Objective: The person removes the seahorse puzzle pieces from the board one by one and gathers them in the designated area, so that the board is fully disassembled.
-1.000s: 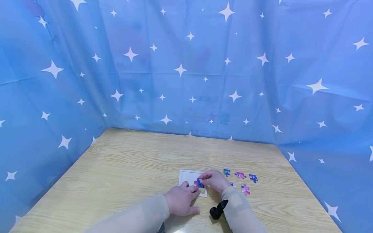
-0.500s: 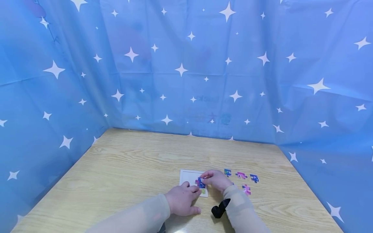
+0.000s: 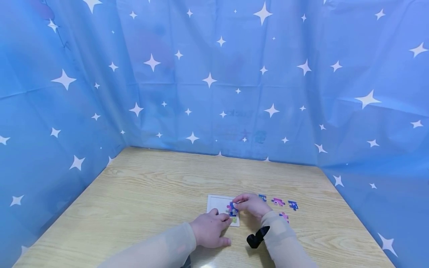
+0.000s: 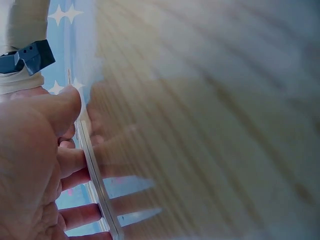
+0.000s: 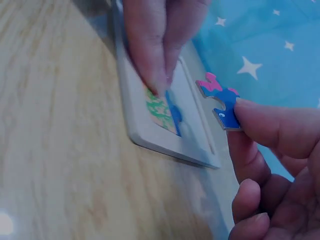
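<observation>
A white puzzle tray [image 3: 218, 201] lies on the table. My left hand [image 3: 210, 228] rests over its near edge, the fingertips touching a green-patterned puzzle piece [image 5: 161, 113] set in the tray corner. In the left wrist view, the fingers of my left hand [image 4: 30, 160] reach over the tray's edge. My right hand [image 3: 253, 206] pinches a blue and pink puzzle piece [image 5: 229, 111] between thumb and fingers. The right wrist view shows this piece held apart from the tray, above its far side. A bit of blue shows beside the green piece.
Several loose puzzle pieces lie right of the tray, among them a pink one with an eye [image 3: 277, 201] and a dark blue one [image 3: 293, 205]. Another pink piece [image 3: 285, 216] is partly behind the right sleeve. A blue star-patterned curtain [image 3: 207, 100] surrounds the wooden table [image 3: 161, 182].
My right hand has shifted slightly to the right with the blue and pink puzzle piece, which has turned a little. My left hand stays in place on the tray.
</observation>
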`<state>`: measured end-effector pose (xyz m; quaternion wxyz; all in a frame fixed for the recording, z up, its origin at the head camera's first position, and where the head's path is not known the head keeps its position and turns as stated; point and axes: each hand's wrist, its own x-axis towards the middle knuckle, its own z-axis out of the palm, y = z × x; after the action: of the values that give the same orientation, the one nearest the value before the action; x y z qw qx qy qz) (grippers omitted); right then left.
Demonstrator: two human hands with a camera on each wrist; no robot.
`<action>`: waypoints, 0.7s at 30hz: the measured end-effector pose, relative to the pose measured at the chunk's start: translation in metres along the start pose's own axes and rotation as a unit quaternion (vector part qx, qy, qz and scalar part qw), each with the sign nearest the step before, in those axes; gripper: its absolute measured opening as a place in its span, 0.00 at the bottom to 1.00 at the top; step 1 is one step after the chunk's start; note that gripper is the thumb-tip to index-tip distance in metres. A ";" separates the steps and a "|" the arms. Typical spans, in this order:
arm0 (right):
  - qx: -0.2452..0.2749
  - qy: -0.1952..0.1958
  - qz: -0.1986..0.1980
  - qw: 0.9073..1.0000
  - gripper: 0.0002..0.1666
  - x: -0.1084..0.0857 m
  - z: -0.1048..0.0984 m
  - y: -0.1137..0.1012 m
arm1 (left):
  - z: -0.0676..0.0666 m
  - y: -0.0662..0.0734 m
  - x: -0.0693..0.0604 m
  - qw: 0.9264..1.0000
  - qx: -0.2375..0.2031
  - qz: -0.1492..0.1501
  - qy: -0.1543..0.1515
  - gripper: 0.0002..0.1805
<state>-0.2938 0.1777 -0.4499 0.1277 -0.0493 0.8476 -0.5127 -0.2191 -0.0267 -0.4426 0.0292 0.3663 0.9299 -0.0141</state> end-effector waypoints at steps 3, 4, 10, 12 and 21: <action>0.002 -0.009 -0.006 1.000 0.09 0.000 -0.005 0.000 | 0.001 -0.001 0.001 1.000 -0.003 -0.002 0.000 0.39; 0.003 -0.013 -0.007 1.000 0.09 0.000 -0.007 0.000 | 0.001 -0.001 0.001 1.000 -0.004 -0.002 -0.001 0.39; -0.015 -0.013 -0.007 1.000 0.10 -0.005 -0.022 0.005 | 0.000 0.000 0.000 1.000 -0.001 -0.004 -0.002 0.39; -0.014 -0.012 -0.011 1.000 0.11 -0.007 -0.028 0.007 | 0.000 0.000 0.000 1.000 0.002 -0.004 -0.001 0.39; -0.006 0.001 0.008 1.000 0.12 -0.019 -0.058 0.019 | 0.000 0.000 -0.001 1.000 -0.001 -0.006 -0.003 0.39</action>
<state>-0.2897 0.2403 -0.4375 0.1308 -0.0431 0.8512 -0.5064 -0.2186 -0.0273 -0.4425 0.0323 0.3607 0.9320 -0.0143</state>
